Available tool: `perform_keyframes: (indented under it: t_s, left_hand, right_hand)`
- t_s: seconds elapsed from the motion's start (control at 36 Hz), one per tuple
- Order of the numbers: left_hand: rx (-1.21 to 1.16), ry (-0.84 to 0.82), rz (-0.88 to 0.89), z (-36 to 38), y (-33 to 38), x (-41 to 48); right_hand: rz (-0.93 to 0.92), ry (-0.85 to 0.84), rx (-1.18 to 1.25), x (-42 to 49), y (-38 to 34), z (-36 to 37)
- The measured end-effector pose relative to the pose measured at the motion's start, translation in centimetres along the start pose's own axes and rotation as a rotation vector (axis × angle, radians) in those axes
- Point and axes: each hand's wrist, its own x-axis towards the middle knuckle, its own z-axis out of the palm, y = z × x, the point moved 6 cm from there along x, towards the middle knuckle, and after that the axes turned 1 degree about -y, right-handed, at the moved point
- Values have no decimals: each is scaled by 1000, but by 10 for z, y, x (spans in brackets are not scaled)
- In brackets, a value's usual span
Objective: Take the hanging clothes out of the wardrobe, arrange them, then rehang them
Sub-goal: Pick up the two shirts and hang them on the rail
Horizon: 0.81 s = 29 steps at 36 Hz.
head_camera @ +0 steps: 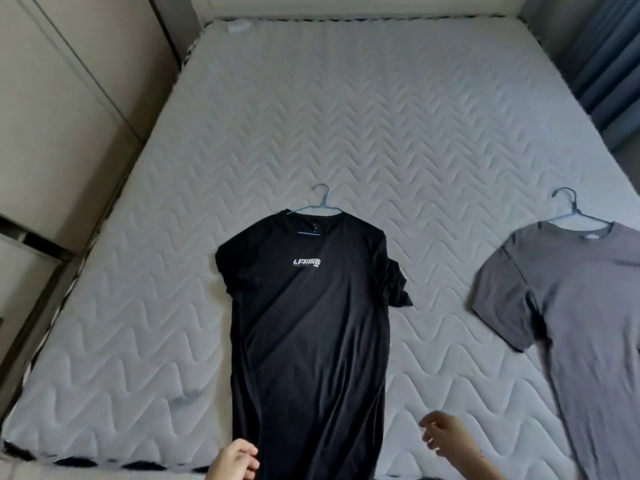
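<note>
A black short-sleeved T-shirt [311,323] with a small white chest logo lies face up on the near middle of a pale grey quilted mattress [346,116], its hem at the near edge and its collar pointing away, with a thin light-blue hanger [320,206] threaded through the neck so that only the hook and the shoulders of the frame show. The fabric looks thin, limp and light, likely to slide and bunch rather than hold a shape: the sleeve on the right side of the view is crumpled under itself and long soft creases run down the body. For straightening, the hem corners and the sleeve edges seem the best places to pinch and draw outward; for lifting, the hanger hook should carry the whole shirt without disturbing it. The left hand [235,459] is curled at the shirt's lower left edge, fingers closed on or against the cloth there, though the pinch itself is not plainly visible. The right hand [446,434] hovers just beside the shirt's right edge, fingers loosely spread and holding nothing. Well apart to the right lies a grey short-sleeved T-shirt [581,306], also flat and face up on its own blue hanger [571,209]. Beige wardrobe panels [62,109] stand along the left of the bed, and dark blue curtains [606,57] hang at the far right.
</note>
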Motion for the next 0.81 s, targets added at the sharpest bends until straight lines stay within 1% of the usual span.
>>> perform_keyframes:
  t_s: [0.06, 0.14, 0.19, 0.31, 0.36, 0.42, 0.5, 0.58, 0.67, 0.75, 0.81]
  left_hand:
    - [43, 6, 28, -6, 48, 30]
    - [133, 84, 165, -12, 133, 77]
    - [212, 111, 261, -14, 182, 110]
    - [408, 325, 447, -32, 281, 172]
    - [529, 369, 546, -36, 324, 195]
    - [629, 415, 626, -39, 365, 216]
    - [763, 453, 624, -41, 414, 245]
    - [865, 454, 589, -41, 443, 268]
    - [937, 415, 567, -40, 457, 287]
    - [979, 382, 505, -41, 460, 301]
    - [970, 402, 472, -41, 461, 307]
  right_hand:
    - [-7, 43, -8, 31, -23, -7]
    - [-17, 78, -66, 80, -51, -14]
    - [-57, 87, -154, 108, -75, -15]
    - [-172, 168, -399, 149, -119, -18]
    - [-231, 206, -508, 166, -131, -14]
    - [-259, 213, -565, 184, -134, -9]
    - [-280, 228, -550, 204, -127, 1]
    - [-308, 292, -521, 209, -116, 10]
    - [-361, 337, -503, 210, -111, 9]
    - [-418, 329, -504, 212, -105, 9]
    - [-434, 315, -487, 212, -96, 12]
